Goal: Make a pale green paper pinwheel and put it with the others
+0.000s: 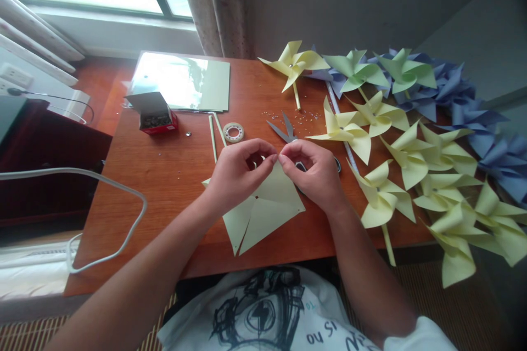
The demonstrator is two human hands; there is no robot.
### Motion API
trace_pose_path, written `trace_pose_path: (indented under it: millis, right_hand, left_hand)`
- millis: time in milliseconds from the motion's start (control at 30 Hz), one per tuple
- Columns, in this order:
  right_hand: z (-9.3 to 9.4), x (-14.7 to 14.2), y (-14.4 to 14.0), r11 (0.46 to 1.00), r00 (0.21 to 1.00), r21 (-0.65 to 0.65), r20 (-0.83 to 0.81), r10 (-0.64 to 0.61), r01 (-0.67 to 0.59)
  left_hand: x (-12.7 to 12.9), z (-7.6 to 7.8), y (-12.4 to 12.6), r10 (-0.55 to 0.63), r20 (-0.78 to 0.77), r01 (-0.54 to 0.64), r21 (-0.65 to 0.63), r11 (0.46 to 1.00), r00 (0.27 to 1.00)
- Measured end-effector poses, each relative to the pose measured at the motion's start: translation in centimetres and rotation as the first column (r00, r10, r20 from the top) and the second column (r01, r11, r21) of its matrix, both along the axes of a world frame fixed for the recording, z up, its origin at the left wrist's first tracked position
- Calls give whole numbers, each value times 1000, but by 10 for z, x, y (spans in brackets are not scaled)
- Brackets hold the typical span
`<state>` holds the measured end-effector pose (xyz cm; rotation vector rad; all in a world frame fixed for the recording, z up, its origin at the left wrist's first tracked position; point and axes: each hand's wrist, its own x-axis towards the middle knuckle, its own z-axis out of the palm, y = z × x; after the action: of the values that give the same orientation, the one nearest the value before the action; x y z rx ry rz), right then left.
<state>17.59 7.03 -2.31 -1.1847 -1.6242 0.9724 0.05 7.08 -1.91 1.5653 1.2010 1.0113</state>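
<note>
A pale yellow paper square [263, 214] lies on the table in front of me. Slits run in from its corners, a small hole marks its middle, and tiny holes show near its corner tips. At its far corner the fingertips of both hands meet. My left hand [247, 170] is closed in a pinch there, covering part of the sheet's left side. My right hand [310, 170] pinches the same corner from the right, in front of the scissors [284, 130], whose blades stand apart. Whether anything small is also between the fingertips is hidden.
Yellow pinwheels [381, 192], green pinwheels [356, 71] and blue pinwheels [448, 85] crowd the right side. A red box [162, 127] of small fasteners, a tape roll [233, 132], paper sticks [212, 137] and a sheet stack [216, 85] lie beyond my left hand. A white cable [123, 184] crosses the left edge.
</note>
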Motion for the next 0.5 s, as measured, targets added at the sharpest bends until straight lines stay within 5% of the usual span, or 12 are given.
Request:
trace_pose_path:
  millis: [500]
  right_hand:
    - [1, 0, 0, 1000, 999, -29, -33, 12, -13]
  left_hand:
    - [0, 2, 0, -3, 41, 5, -32, 999, 999]
